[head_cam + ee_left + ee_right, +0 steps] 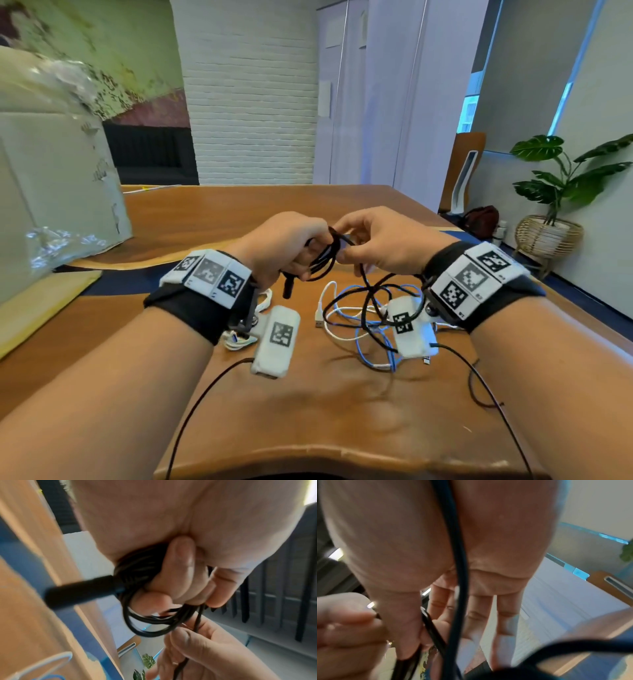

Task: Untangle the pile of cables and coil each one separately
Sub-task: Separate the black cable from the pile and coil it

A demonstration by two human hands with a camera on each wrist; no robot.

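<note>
My left hand (301, 260) grips a small coil of black cable (323, 262) above the wooden table (239, 212). The coil's black plug (287, 287) hangs below that hand. In the left wrist view the fingers (181, 574) curl round the coil (154, 616), and the plug (80, 592) sticks out to the left. My right hand (346, 248) pinches the free black strand (433, 632) right beside the coil. That strand drops into a tangle of white, blue and black cables (359, 322) on the table. A white bundled cable (239, 339) lies partly hidden under my left wrist.
A cardboard box (51, 192) wrapped in clear plastic stands at the left of the table. A potted plant (555, 192) in a wicker basket and a chair (462, 171) stand off the right side. Thin black leads (205, 394) trail from my wrists toward the near edge.
</note>
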